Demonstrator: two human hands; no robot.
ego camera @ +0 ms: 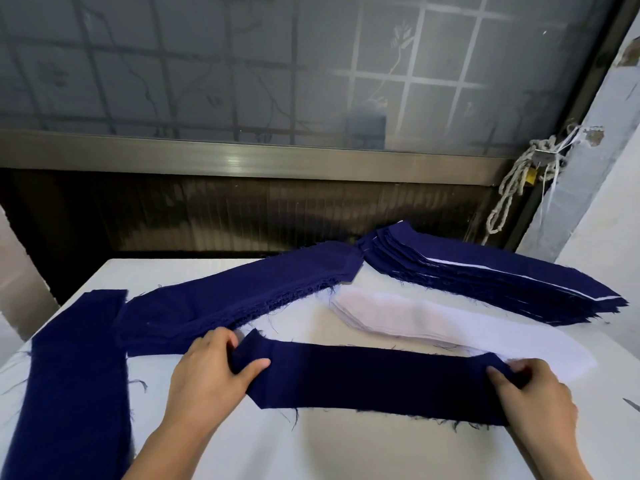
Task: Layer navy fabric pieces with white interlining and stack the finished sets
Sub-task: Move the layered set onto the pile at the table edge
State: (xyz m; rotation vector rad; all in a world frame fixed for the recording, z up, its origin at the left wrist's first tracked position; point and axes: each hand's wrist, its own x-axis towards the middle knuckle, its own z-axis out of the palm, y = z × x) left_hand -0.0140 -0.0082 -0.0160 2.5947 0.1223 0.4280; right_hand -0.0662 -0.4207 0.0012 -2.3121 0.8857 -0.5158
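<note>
A long navy fabric piece (374, 382) lies across the white table (311, 452) in front of me. My left hand (211, 372) pinches its left end and my right hand (533, 393) grips its right end. A pile of white interlining strips (398, 317) lies just behind it. Behind my left hand rests a thick pile of navy pieces (235, 299). At the back right sits a stack of layered sets (485, 275), navy with thin white edges showing.
Another navy strip (76, 375) runs down the table's left side toward me. A dark panel and frosted window stand behind the table. A knotted rope (519, 178) hangs on the frame at the right, next to a pale wall.
</note>
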